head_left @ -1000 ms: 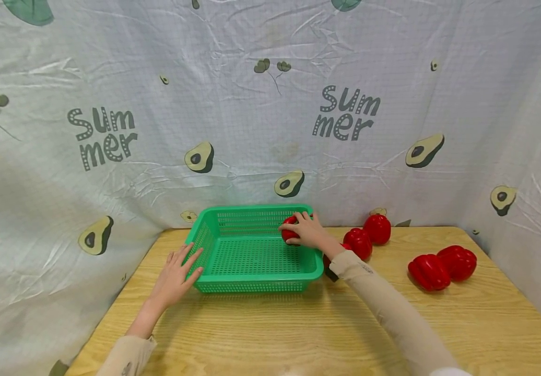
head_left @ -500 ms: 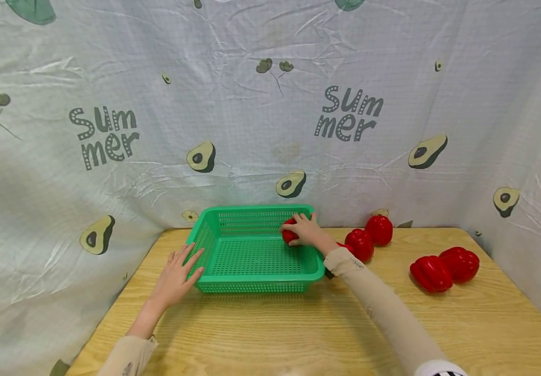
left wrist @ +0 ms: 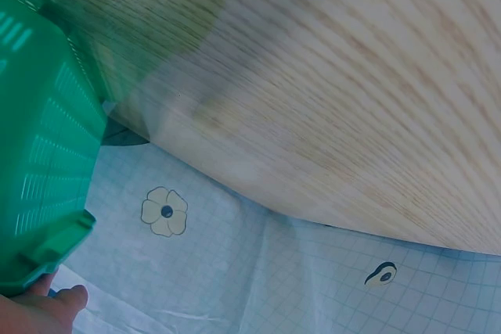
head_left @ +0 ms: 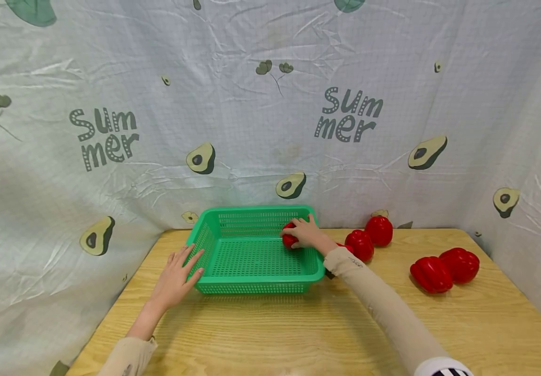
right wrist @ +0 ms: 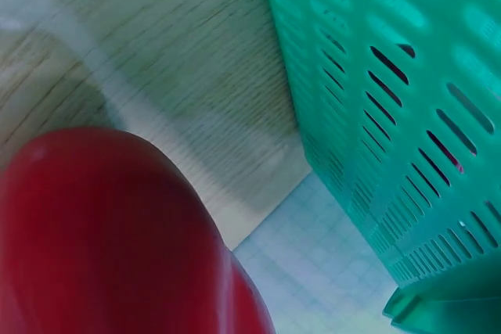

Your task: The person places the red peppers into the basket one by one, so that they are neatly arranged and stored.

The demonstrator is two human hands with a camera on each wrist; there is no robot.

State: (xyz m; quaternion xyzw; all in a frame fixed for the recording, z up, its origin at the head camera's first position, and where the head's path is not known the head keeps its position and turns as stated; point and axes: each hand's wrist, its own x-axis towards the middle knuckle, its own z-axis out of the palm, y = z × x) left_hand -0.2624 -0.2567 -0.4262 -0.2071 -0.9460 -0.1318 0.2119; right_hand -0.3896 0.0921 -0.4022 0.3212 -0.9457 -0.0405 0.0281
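Observation:
A green plastic basket [head_left: 256,279] with slotted walls stands on the wooden table. Inside its right end, my right hand [head_left: 308,234] grips a red bell pepper [head_left: 289,238], fingers curled over it. Part of that pepper is hidden by the hand. My left hand [head_left: 172,279] rests against the basket's left rim with its fingers spread and fairly straight. In the left wrist view only a bit of the left hand [left wrist: 48,307] shows, touching the rim beside the basket's wall [left wrist: 59,146]. The right wrist view does not show the right hand.
Right of the basket lie two red bell peppers [head_left: 359,245], with another [head_left: 345,248] mostly hidden behind the right sleeve [head_left: 374,292]. Two more peppers [head_left: 432,274] lie together farther right. A patterned cloth [head_left: 242,115] hangs behind the table. One pepper [right wrist: 109,232] looms in the right wrist view.
My right hand has lowered slightly with the pepper inside the basket. The left hand stays at the left rim. The head view has shifted a little.

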